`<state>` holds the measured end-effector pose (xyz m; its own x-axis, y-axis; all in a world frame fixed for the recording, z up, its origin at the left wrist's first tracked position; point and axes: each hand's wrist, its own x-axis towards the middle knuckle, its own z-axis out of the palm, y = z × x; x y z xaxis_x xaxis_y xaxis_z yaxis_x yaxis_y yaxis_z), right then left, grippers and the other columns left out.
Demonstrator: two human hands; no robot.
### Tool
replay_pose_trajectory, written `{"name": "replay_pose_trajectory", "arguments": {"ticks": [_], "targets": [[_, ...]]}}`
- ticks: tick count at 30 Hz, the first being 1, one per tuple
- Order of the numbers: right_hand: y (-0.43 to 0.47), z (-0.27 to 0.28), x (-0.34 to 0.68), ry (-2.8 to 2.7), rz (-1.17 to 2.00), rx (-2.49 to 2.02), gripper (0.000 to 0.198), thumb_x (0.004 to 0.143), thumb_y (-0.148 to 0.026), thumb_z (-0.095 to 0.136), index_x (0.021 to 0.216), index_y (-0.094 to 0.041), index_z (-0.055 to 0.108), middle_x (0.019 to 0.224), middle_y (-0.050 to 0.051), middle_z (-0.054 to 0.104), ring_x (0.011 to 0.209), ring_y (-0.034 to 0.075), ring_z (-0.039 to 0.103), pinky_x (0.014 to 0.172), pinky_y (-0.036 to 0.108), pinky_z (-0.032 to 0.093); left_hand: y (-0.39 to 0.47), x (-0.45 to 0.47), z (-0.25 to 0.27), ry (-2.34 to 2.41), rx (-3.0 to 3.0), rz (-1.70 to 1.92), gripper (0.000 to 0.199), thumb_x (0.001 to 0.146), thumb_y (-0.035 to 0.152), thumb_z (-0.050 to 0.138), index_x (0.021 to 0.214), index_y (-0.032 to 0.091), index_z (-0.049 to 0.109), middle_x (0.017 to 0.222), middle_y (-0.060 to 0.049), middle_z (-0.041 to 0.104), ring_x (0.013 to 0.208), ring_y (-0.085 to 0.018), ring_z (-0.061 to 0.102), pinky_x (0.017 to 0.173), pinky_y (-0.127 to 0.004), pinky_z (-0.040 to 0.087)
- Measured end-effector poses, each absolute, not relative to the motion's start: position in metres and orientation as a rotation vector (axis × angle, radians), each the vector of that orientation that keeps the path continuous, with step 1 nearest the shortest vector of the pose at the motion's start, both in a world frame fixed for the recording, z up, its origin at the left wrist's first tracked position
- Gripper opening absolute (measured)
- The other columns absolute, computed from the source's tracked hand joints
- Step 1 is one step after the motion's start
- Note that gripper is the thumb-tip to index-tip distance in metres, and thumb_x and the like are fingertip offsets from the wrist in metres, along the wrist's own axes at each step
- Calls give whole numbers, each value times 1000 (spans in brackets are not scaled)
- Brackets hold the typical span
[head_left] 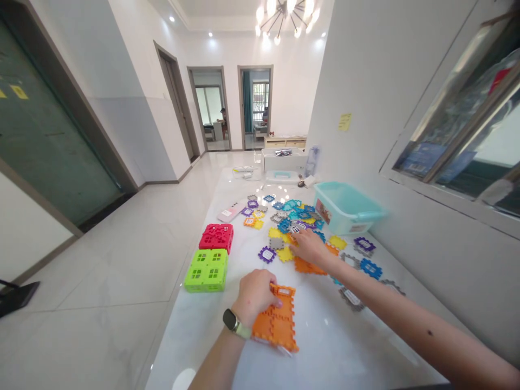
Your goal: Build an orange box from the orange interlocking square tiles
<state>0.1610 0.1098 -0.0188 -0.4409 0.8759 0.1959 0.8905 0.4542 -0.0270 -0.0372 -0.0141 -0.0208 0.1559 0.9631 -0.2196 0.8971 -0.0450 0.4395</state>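
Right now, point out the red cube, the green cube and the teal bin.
red cube (216,237): head view, on its top face.
green cube (207,269): head view, on its top face.
teal bin (354,215): head view, on its near side wall below the rim.

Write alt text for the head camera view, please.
A person's left hand holds an orange block panel on a white table, while the right hand reaches into scattered coloured tiles. Red and green cubes sit left.
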Motion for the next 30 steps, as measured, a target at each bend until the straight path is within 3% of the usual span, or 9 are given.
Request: {"name": "replay_pose_trajectory", "arguments": {"ticks": [4,8,12,15,17,19,24,30], "targets": [[122,-33,160,-2516,-198,-1537,10,83,-17,59,80,-13,67,86,15,66,89,28,58,80,37,45,-16,-37,-22,1761,1950,207,34,54,41,85,84,29,71,91,-2,73,89,-25,67,72,-30,45],[123,-28,160,-2567,-227,-1412,16,86,-12,54,75,-15,65,83,13,64,90,27,57,81,37,44,-15,-38,-25,1786,1910,251,37,55,40,84,88,28,71,95,-3,72,92,-25,66,75,-31,45],[116,-19,169,-2539,-232,-1291,22,95,-17,43,87,-15,63,93,13,64,97,27,55,88,38,42,-10,-46,-25,1846,1801,449,53,61,32,81,111,25,64,104,-5,69,99,-24,63,81,-30,46],[91,-20,175,-2362,-201,-1270,24,99,-20,37,98,-15,61,95,12,62,89,24,58,77,33,45,-7,-52,-25,1772,1751,593,62,65,30,78,123,23,57,108,-6,68,100,-22,63,83,-28,47],[65,-24,176,-2381,-116,-1269,25,100,-23,36,101,-17,59,97,11,63,78,20,59,63,28,44,-5,-53,-26,1683,1776,651,54,69,29,76,121,24,59,108,-5,69,100,-21,64,84,-28,48],[39,-28,175,-2492,6,-1213,23,100,-23,37,100,-18,59,100,10,64,76,18,61,61,27,44,-5,-52,-26,1607,1801,659,44,74,25,72,117,24,63,106,-4,71,99,-20,65,85,-27,49],[14,-37,177,-2503,223,-1100,20,96,-16,40,100,-18,59,115,13,62,94,21,64,76,32,53,-7,-49,-15,1677,1792,517,31,80,19,64,110,22,69,106,-7,73,102,-21,65,90,-29,48],[28,-42,189,-2333,492,-1090,26,78,-4,47,89,-18,66,121,13,61,107,24,63,92,41,52,-8,-51,-1,1765,1813,388,32,82,17,57,112,24,65,109,-7,72,105,-23,64,92,-30,46]]}}
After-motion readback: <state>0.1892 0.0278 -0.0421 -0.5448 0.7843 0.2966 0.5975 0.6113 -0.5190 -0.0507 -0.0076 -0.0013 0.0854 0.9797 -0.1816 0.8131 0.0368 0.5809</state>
